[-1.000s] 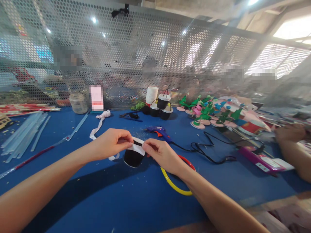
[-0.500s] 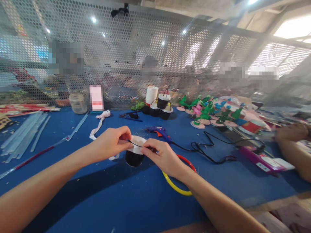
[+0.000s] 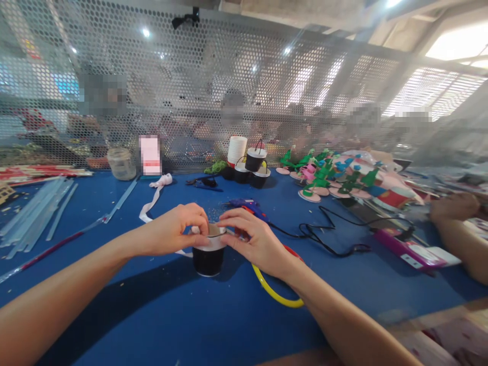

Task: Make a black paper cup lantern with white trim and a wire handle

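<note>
A paper cup (image 3: 208, 261) with a black lower part and a white upper band stands nearly upright on the blue table between my hands. My left hand (image 3: 187, 230) pinches its left rim, thumb outside and curled fingers over the edge. On the opposite side, my right hand (image 3: 251, 239) grips the rim with its thumb in front and fingers bent over the top. A thin black cord (image 3: 217, 235) runs along the rim between my thumbs; its ends are hidden by my fingers. White ribbon (image 3: 152, 198) lies behind my left hand.
A blue glue gun (image 3: 247, 205) lies behind the cup, its cable running to a purple power strip (image 3: 406, 250). Finished black-and-white buckets (image 3: 254, 161), glue sticks (image 3: 38, 218), a jar (image 3: 121, 163) and a yellow-red ring (image 3: 272, 291) surround me. Another person's arm (image 3: 457, 229) rests at right.
The cup has straightened up and come slightly nearer to me. The black cord, stretched between my hands before, now sits against the rim, and my right fingers have moved up over the edge.
</note>
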`<state>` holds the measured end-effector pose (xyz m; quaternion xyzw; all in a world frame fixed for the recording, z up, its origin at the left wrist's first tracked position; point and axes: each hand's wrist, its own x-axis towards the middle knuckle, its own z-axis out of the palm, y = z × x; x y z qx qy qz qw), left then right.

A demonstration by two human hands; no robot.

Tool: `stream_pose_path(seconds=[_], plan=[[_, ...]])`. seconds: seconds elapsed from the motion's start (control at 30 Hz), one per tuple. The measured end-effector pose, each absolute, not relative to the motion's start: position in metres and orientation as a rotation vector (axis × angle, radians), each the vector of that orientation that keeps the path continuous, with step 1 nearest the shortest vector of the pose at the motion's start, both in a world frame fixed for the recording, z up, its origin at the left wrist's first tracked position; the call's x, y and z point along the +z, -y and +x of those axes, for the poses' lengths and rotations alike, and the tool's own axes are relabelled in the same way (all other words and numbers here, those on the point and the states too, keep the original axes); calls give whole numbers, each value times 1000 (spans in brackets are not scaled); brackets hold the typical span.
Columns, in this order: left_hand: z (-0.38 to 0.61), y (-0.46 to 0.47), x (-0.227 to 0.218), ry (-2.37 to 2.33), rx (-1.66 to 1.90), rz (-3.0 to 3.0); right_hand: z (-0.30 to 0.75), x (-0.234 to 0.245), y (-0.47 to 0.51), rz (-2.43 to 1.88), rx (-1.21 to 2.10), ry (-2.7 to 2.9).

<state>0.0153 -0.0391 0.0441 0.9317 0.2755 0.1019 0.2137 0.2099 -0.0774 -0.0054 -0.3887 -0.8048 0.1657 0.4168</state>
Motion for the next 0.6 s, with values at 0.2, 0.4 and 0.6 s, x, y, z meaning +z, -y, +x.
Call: stream_pose_path(seconds=[0.2, 0.4, 0.6], plan=[[25, 45, 34, -990, 345, 2635, 199, -4, 93, -991, 221, 1886], [36, 54, 22, -1059, 445, 2596, 187, -10, 99, -1032, 302, 2014], [32, 55, 29, -1006, 615, 2481, 197, -8, 91, -1054, 340, 2004]])
